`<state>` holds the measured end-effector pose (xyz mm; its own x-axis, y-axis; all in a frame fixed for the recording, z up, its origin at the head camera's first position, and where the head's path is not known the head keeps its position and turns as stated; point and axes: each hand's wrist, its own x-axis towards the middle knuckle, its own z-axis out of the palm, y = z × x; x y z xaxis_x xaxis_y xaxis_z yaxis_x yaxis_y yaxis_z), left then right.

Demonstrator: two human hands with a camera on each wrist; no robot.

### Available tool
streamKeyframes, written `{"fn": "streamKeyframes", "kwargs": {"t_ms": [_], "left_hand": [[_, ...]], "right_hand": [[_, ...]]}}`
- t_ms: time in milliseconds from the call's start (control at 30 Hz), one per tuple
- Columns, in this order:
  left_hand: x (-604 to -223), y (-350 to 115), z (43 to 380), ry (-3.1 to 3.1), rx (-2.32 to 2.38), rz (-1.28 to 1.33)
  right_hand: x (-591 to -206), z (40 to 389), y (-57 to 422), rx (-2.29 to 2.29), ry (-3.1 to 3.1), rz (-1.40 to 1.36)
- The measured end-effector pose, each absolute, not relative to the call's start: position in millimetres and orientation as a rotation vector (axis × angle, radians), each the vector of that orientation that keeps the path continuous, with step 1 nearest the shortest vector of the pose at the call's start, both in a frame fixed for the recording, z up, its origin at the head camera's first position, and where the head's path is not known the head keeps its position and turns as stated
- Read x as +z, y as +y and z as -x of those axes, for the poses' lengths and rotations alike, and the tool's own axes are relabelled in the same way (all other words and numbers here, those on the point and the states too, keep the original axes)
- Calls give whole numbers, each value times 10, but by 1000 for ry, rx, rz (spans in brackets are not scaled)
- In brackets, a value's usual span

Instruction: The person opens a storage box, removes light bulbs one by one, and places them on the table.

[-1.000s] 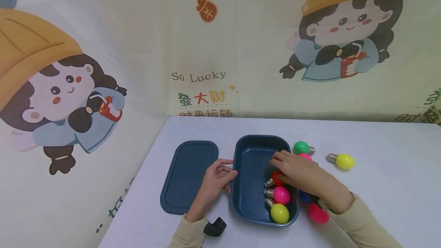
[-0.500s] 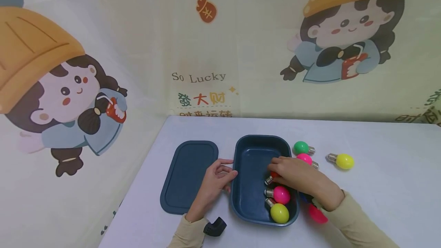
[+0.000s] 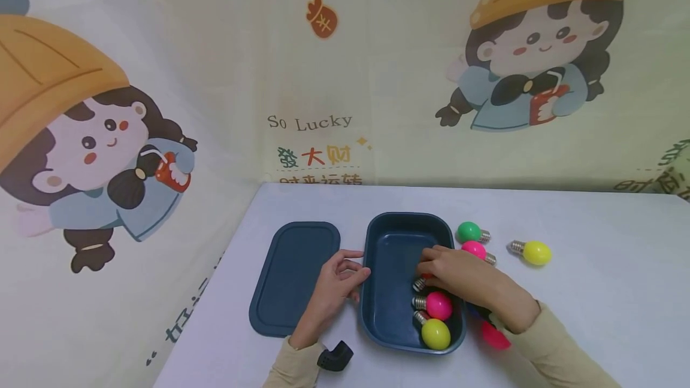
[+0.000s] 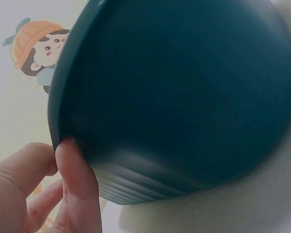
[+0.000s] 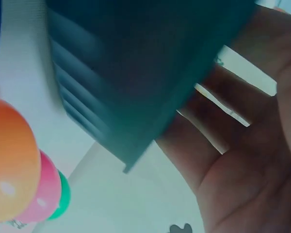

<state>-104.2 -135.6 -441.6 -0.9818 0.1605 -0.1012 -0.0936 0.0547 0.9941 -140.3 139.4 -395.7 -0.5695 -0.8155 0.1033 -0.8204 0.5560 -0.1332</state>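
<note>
Inside the dark blue box (image 3: 390, 328), my right hand (image 3: 463, 271) has its fingers curled over a red light bulb (image 3: 427, 277), mostly hidden beneath them. A pink light bulb (image 3: 439, 305) and a yellow light bulb (image 3: 435, 334) lie in the same row along the box's right side. My left hand (image 3: 336, 280) touches the box's left rim, thumb and fingers relaxed. In the left wrist view its fingers (image 4: 77, 170) meet the outer wall. In the right wrist view the right fingers reach over the rim; their tips are hidden behind the box wall.
A dark blue lid (image 3: 295, 280) lies left of the box. To the right are green (image 3: 469, 232), pink (image 3: 474, 249) and yellow (image 3: 537, 252) light bulbs, with blue and red-pink (image 3: 495, 336) ones partly under the arm. An orange bulb (image 5: 12, 160) shows in the right wrist view.
My right hand has come down and slightly toward me over the red bulb, covering more of it and uncovering the pink bulb outside the box. The left hand stays at the rim.
</note>
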Motion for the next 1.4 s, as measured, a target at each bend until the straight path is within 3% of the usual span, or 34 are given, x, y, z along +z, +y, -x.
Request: {"fn": "streamKeyframes", "kwargs": {"t_ms": [800, 1400], "left_hand": [[-4444, -1377, 1077, 2140, 2038, -58], [-4433, -1334, 1087, 2150, 2028, -33]], "right_hand": [[-3607, 1223, 1669, 303, -2748, -1207], [-3649, 1195, 2091, 341, -2815, -993]]}}
